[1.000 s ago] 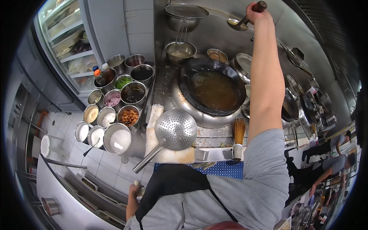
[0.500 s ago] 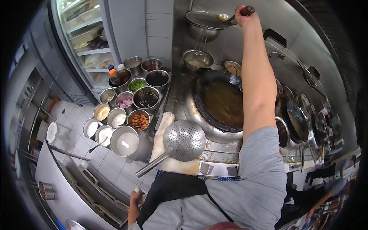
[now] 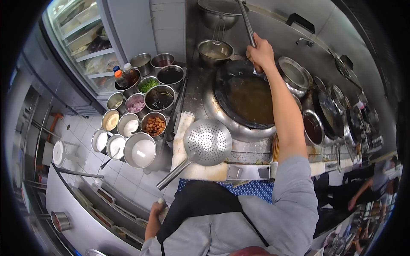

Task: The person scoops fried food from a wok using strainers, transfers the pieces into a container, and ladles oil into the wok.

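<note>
My right hand (image 3: 261, 53) is closed around the handle of a long ladle (image 3: 245, 19), above the far right rim of the wok. The ladle slants up and its bowl is not clearly seen. The black wok (image 3: 247, 100) holds brownish liquid. Low by my side, my left hand (image 3: 157, 208) is closed around something with a pale rounded end, which I cannot make out. In front of the wok, a perforated strainer (image 3: 208, 143) rests with its handle toward me, over a folded cloth (image 3: 181, 128).
At left stand several metal pots, with chopped greens (image 3: 148, 85), diced onion (image 3: 136, 104), brown chunks (image 3: 154, 126) and white powders. A metal bowl (image 3: 215, 51) sits behind the wok. More woks (image 3: 328, 113) line the right, where other people (image 3: 363, 187) work.
My right hand has come down and nearer from the back wall, turning the ladle from lying sideways to pointing upward. The view has shifted slightly. My left hand stays low.
</note>
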Tool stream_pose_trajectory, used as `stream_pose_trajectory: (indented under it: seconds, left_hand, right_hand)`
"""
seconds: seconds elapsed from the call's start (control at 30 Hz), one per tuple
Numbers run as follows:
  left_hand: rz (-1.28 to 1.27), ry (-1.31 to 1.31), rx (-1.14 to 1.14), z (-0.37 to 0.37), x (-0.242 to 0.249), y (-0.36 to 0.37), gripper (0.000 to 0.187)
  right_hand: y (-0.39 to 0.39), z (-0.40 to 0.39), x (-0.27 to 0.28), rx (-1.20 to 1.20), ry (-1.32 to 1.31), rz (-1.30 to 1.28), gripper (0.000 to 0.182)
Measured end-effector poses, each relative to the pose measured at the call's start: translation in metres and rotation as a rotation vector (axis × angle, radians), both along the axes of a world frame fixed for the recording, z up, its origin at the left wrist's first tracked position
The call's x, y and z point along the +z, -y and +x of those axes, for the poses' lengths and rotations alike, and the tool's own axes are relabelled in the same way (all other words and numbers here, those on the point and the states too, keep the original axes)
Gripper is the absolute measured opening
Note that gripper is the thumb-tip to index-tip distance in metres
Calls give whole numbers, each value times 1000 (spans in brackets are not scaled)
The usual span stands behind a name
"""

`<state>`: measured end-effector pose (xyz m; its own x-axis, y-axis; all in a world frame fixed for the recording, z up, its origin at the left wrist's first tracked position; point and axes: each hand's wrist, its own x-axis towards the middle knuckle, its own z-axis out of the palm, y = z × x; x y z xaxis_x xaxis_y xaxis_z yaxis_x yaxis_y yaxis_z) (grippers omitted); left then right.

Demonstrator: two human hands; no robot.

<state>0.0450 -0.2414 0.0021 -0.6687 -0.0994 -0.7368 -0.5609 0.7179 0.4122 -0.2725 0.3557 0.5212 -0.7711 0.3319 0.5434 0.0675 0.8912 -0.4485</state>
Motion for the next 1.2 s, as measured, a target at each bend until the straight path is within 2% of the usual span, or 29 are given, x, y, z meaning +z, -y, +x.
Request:
stream_pose_trajectory:
  seconds: [0.03,0.1,0.23,0.27,0.43,0.57,0.6,0.67,0.73,0.87,0.97,1.0,1.07,1.2]
  left_hand:
    - [-3,-24,-43,-3,-15,5,42]
    - [-39,-14,-110,-27,-17,0,43]
    - [73,-67,-380,-56,-31,8,45]
    - [116,-59,-414,-63,-29,7,47]
    - [-39,-35,-448,-89,9,-9,45]
    - [43,-41,-505,-92,3,-1,42]
    - [55,-58,-526,-92,-9,5,41]
    - [65,-105,-572,-89,-41,21,39]
    - [80,-98,-529,-83,-40,25,39]
    - [68,-21,-396,-68,-6,20,41]
    - [59,22,-299,-62,21,16,40]
    - [66,43,-250,-59,30,13,40]
    - [70,-15,-356,-56,7,27,39]
    - [-46,-13,-370,-53,5,24,41]
  right_hand:
    - [8,29,-9,-1,-8,-22,55]
    - [29,95,-18,3,100,-391,64]
    - [29,184,-72,-40,129,-667,64]
    - [33,203,-79,-54,151,-721,63]
    - [25,261,-139,-127,192,-975,63]
    - [32,278,-150,-159,197,-1225,42]
    - [34,281,-150,-146,147,-1253,28]
    - [31,279,-148,-128,96,-1436,19]
    - [32,281,-140,-90,66,-1660,9]
    - [27,280,-141,244,-219,-2159,17]
    - [27,274,-141,280,-327,-2375,28]
    - [27,271,-140,304,-369,-2404,38]
    - [30,269,-136,371,-419,-2472,38]
    - [34,266,-119,484,-507,-2464,41]
